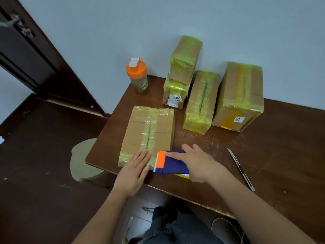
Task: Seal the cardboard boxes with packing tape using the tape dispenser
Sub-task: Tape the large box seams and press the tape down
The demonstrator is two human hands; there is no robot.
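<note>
Flat box [147, 132]: near table [263, 155] edge, tape along its seam. Left hand [133, 171]: fingers straight, pressing the box's near end, likely steadying it and smoothing tape. Right hand [197, 164]: gripping the tape dispenser [170, 162], toothed blade at the box's near corner. Four taped boxes [241, 95] behind. Bottle [138, 76], knife [241, 169] aside.

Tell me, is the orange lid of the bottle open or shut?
Shut. The bottle stands upright on the table, and its grey flip cap lies flat on the orange lid.

"3408" on box label [175, 99]
</note>
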